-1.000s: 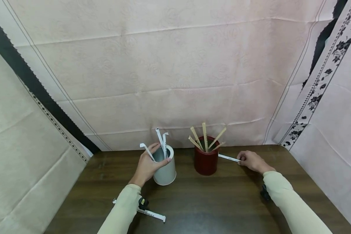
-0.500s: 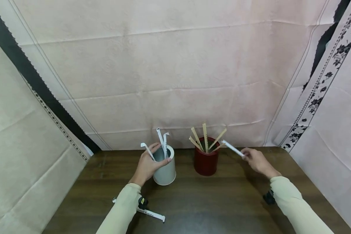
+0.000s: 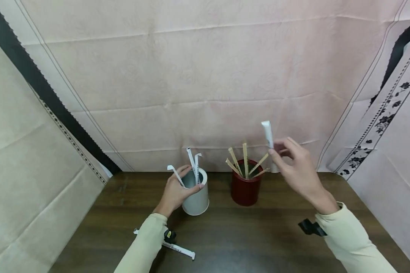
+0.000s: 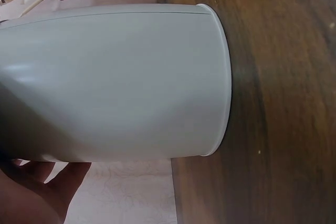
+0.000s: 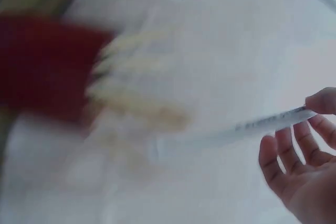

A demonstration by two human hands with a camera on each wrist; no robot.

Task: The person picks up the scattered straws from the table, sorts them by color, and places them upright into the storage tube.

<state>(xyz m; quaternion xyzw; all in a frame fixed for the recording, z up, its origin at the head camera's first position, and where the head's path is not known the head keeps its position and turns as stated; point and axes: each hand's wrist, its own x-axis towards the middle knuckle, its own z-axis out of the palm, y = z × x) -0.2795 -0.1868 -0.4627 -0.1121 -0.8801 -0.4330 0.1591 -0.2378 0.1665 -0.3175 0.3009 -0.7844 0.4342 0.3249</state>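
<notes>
My right hand (image 3: 295, 167) pinches one slim white printed stick packet (image 3: 268, 132) between thumb and fingers, holding it nearly upright above and right of the red cup (image 3: 246, 191). In the right wrist view the packet (image 5: 262, 124) stretches out from the fingertips, its far end blurred. Several tan stick packets (image 3: 245, 157) fan out of the red cup. My left hand (image 3: 177, 191) grips the pale grey cup (image 3: 197, 203) near its rim. White stick packets (image 3: 196, 167) lean inside that cup. The left wrist view has the grey cup's wall (image 4: 126, 82) filling most of it.
Another white packet (image 3: 181, 249) lies on the dark wooden table (image 3: 246, 239), partly hidden beneath the left forearm. A pale cloth (image 3: 205, 76) hangs behind the table's back edge, with more cloth at both sides.
My right hand has lifted the white stick packet off the table, up and toward the red cup. The packet has turned from lying flat to nearly upright. My left hand stays on the grey cup.
</notes>
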